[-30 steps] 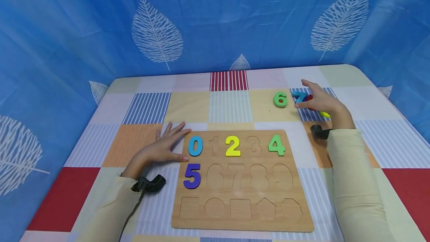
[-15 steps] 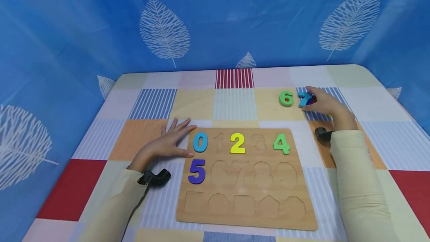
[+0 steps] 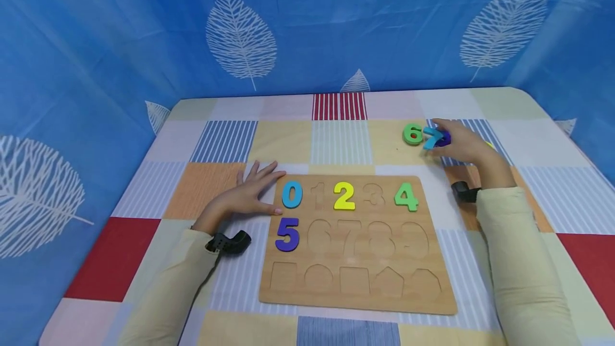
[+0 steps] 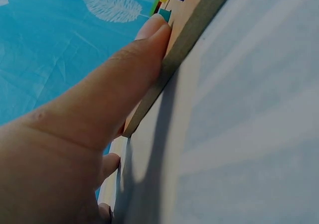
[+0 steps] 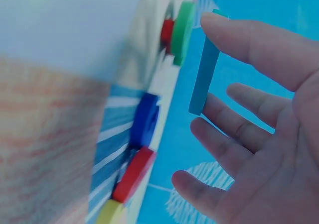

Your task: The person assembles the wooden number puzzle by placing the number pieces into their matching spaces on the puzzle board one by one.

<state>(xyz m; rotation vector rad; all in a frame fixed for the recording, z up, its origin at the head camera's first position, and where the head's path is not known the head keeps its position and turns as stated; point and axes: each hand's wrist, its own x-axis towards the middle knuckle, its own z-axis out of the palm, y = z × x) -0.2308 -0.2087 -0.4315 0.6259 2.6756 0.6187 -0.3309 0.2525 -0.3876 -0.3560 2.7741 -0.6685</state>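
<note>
My right hand (image 3: 463,144) pinches a light-blue number 7 (image 3: 432,138) between thumb and fingers. In the right wrist view the 7 (image 5: 203,82) is seen edge-on, raised off the cloth. Beneath it lie a dark-blue piece (image 5: 144,120), a red piece (image 5: 133,174) and a yellow piece (image 5: 110,213); the hand covers most of these in the head view. A green 6 (image 3: 412,134) lies just left of the 7. My left hand (image 3: 242,196) spreads its fingers at the left edge of the wooden number board (image 3: 357,303), the thumb touching that edge.
In the board sit a blue 0 (image 3: 292,195), a yellow 2 (image 3: 344,196), a green 4 (image 3: 406,197) and a purple 5 (image 3: 287,234), among several bare outlined recesses. A patchwork cloth (image 3: 211,266) covers the table, and a blue leaf-print curtain (image 3: 307,25) hangs behind.
My right hand has closed its thumb and fingers on the 7 and lifted it, showing more of the dark-blue piece. The left hand keeps its place at the board as the view shifts slightly.
</note>
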